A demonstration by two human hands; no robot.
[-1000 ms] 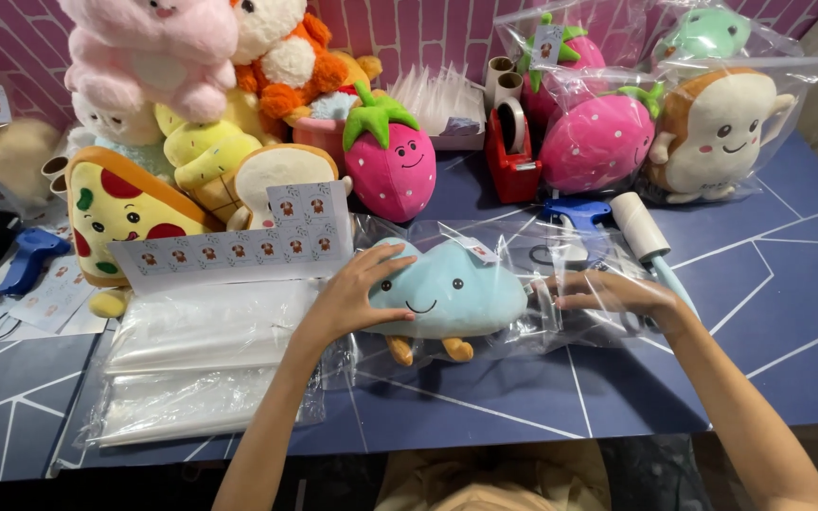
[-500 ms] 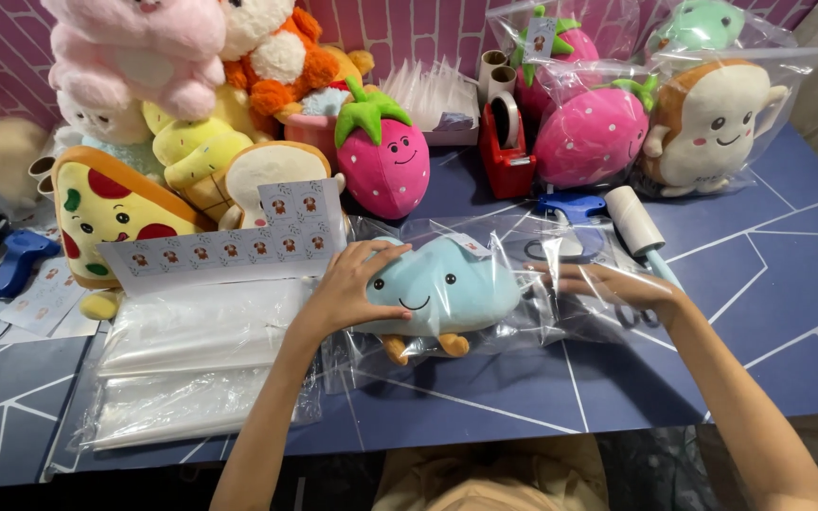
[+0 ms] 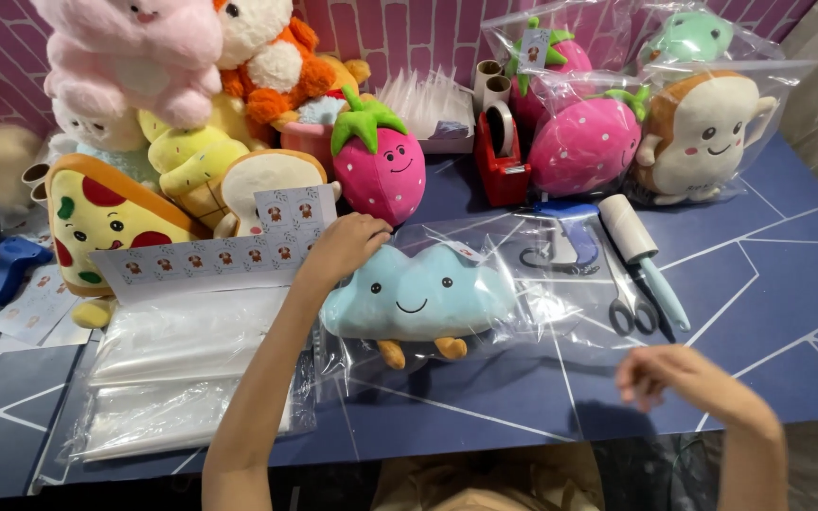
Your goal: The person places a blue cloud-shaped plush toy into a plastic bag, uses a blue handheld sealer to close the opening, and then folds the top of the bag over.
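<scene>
On the blue table (image 3: 788, 284), left hand (image 3: 338, 248) presses a bagged cloud plush (image 3: 418, 298); right hand (image 3: 660, 374) loosely curled, empty.

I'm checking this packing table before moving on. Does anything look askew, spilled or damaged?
Nothing stands out. The blue cloud plush lies flat inside its clear bag, the left hand rests on its top corner, and the right hand hangs clear. The scissors and lint roller lie beside it.

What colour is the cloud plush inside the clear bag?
Light blue, with orange feet; the cloud plush shows best in the head view.
</scene>
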